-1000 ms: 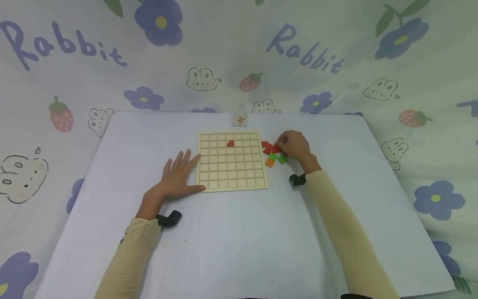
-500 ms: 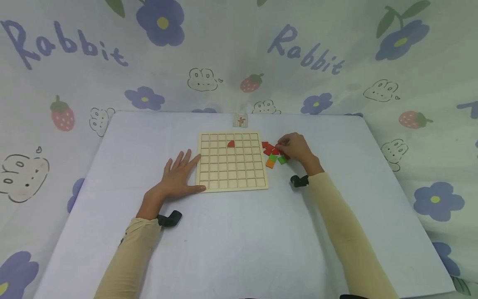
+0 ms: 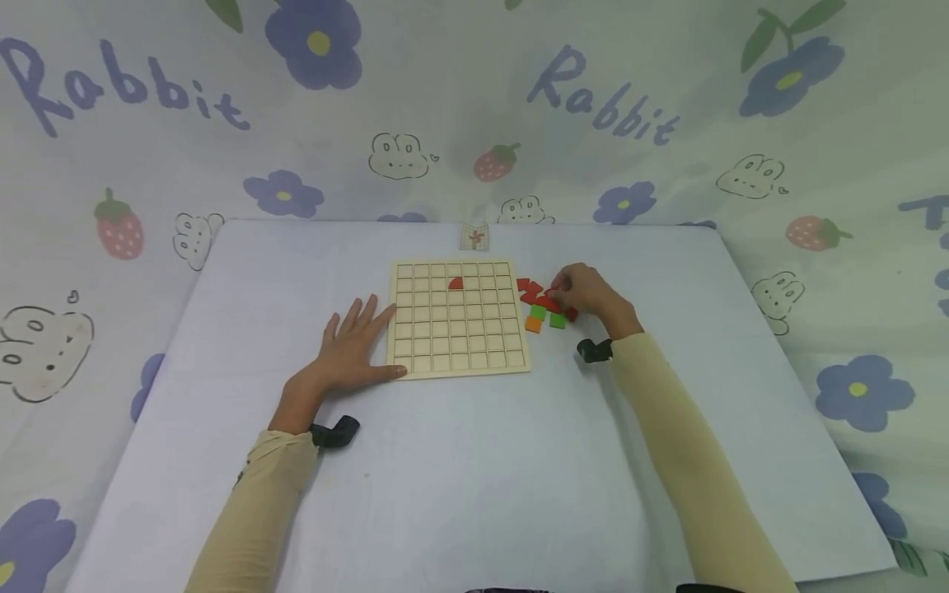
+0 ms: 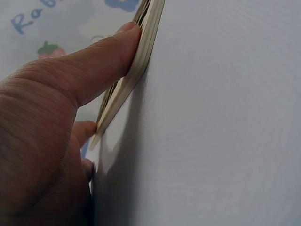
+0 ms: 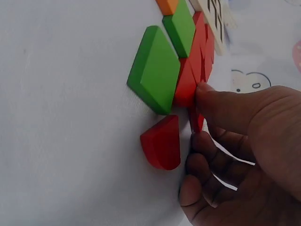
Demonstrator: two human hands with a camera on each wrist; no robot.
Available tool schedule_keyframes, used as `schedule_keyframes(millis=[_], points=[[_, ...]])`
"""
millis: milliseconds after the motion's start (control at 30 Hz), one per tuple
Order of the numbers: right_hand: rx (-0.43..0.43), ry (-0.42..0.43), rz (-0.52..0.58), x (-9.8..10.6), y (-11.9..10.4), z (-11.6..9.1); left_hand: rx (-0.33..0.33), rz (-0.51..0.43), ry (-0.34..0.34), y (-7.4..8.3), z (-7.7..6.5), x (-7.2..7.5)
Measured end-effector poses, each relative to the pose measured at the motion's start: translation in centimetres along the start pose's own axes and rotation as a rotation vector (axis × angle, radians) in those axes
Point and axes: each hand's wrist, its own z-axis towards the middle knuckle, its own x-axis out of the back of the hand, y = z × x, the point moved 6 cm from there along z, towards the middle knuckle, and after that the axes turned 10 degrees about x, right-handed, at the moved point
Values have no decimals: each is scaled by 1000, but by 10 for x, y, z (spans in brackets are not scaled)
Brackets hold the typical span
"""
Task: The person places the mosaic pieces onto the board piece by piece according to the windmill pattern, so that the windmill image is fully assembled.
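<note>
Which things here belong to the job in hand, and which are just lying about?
Likely the job:
gridded board
red pieces
green pieces
orange piece
small patterned card, perhaps a guide

Likely just surroundings:
white tabletop
printed backdrop
black wrist devices

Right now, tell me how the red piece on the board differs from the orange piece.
The red piece has a curved edge; the orange piece looks square. The red piece sits on the gridded board; the orange piece lies on the white table beside it. Both lie flat and are much smaller than the board.
</note>
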Motion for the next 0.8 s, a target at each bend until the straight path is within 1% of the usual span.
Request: schedule_keyframes(millis=[133, 333, 467, 633, 800], points=[[0, 15, 0, -1, 0, -1, -3, -9, 2, 0, 0, -1], [31, 59, -8, -1, -3, -4, -5, -14, 9, -1, 0, -1], [28, 61, -37, -2, -4, -5, -4, -18, 1, -2, 1, -1], [57, 62, -66, -4, -7, -4, 1, -2, 1, -3, 2, -3], [56, 91, -53, -5, -5, -3, -4, -5, 8, -3, 1, -2]])
